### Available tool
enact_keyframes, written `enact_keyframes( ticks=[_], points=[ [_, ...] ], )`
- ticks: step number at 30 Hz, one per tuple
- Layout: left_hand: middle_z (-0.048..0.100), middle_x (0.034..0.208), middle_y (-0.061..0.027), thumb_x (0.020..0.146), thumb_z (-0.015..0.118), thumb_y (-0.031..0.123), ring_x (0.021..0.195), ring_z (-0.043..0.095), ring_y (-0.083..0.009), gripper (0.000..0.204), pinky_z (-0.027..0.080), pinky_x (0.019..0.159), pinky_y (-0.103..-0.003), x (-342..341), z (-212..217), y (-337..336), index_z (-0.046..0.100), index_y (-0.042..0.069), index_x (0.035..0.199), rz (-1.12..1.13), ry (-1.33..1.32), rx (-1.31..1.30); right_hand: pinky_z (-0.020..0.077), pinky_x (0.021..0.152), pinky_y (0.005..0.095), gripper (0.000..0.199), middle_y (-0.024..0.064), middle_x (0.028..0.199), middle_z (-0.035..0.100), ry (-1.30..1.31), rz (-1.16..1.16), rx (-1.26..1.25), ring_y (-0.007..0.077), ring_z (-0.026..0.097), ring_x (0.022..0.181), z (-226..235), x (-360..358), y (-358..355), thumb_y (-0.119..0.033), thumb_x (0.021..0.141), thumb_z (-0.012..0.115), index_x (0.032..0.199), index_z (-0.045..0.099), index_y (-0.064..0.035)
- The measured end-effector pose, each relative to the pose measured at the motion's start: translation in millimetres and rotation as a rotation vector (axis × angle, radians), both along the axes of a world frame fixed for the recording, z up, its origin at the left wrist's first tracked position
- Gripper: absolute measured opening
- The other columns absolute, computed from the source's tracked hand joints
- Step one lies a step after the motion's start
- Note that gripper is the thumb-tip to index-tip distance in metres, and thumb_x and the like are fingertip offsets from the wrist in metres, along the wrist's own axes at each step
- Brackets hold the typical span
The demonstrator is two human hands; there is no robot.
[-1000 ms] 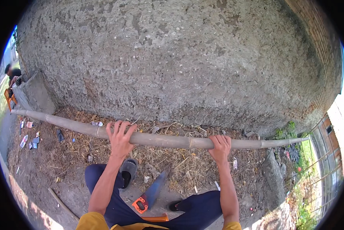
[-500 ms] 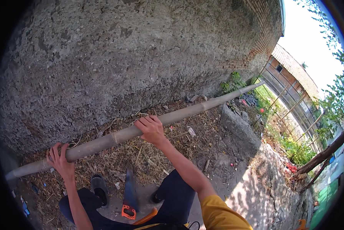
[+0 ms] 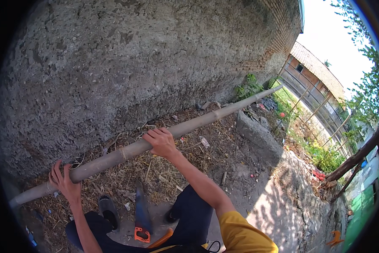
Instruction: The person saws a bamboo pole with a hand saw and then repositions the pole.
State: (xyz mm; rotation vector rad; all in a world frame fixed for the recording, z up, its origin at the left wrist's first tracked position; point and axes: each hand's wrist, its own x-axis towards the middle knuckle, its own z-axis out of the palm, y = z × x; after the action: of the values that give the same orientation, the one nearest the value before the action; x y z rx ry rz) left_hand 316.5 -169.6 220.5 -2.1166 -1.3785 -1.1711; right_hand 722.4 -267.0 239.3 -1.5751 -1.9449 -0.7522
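Bamboo pole [image 3: 189, 124] runs lower-left to upper-right along the rough wall [image 3: 134, 63], and I see 2 grips clenched on it: left hand [image 3: 65, 182] near the low end, right hand [image 3: 161, 142] nearer its middle, above the handsaw [image 3: 141, 215].

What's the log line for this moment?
left hand: grips bamboo pole | right hand: grips pole | handsaw: on ground

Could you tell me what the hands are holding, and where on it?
Both hold the long bamboo pole: left hand near its end, right hand around the middle.
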Motion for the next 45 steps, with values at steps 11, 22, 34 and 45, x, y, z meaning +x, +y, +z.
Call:
enact_keyframes(
  ticks=[11,22,34,45],
  points=[
    [0.05,0.132,-0.0084,0.055,0.077,-0.006,0.133,0.044,-0.0351,0.055,0.029,0.112,-0.059,-10.8,1.7,-1.2,0.06,0.013,0.103,0.018,0.005,-0.02,0.0465,0.083,0.0379,0.05,0.0011,0.094,0.061,-0.017,0.023,-0.027,0.0211,0.064,0.095,-2.6,-12.2,8.3,-0.015,0.055,0.085,0.099,0.062,-0.0159],
    [0.051,0.12,-0.0061,0.046,0.086,0.0,0.126,0.046,-0.0329,0.063,0.024,0.112,-0.062,-31.8,15.3,-8.4,0.059,0.017,0.101,0.009,-0.002,-0.169,0.0472,0.08,0.0376,0.046,0.001,0.094,0.065,0.018,0.039,-0.054,0.0224,0.066,0.093,0.5,-30.4,21.2,-0.008,0.054,0.077,0.098,0.067,-0.0172],
    [0.047,0.126,-0.0066,0.049,0.09,0.012,0.131,0.041,-0.0326,0.075,0.022,0.111,-0.067,-41.9,-8.8,-0.5,0.053,0.02,0.113,-0.009,0.029,-0.097,0.0464,0.078,0.0431,0.039,0.0094,0.088,0.063,0.052,0.019,-0.035,0.0329,0.062,0.087,-12.9,-40.1,15.4,0.004,0.056,0.07,0.093,0.065,-0.0076],
    [0.046,0.131,-0.0092,0.051,0.091,0.014,0.133,0.038,-0.0347,0.078,0.021,0.112,-0.067,-40.6,-7.4,-0.6,0.054,0.018,0.119,-0.019,0.069,-0.145,0.0465,0.08,0.044,0.042,0.0105,0.09,0.063,0.042,-0.027,-0.088,0.0338,0.061,0.088,-19.7,-33.9,13.3,0.002,0.053,0.064,0.095,0.065,-0.0046]
  ],
)
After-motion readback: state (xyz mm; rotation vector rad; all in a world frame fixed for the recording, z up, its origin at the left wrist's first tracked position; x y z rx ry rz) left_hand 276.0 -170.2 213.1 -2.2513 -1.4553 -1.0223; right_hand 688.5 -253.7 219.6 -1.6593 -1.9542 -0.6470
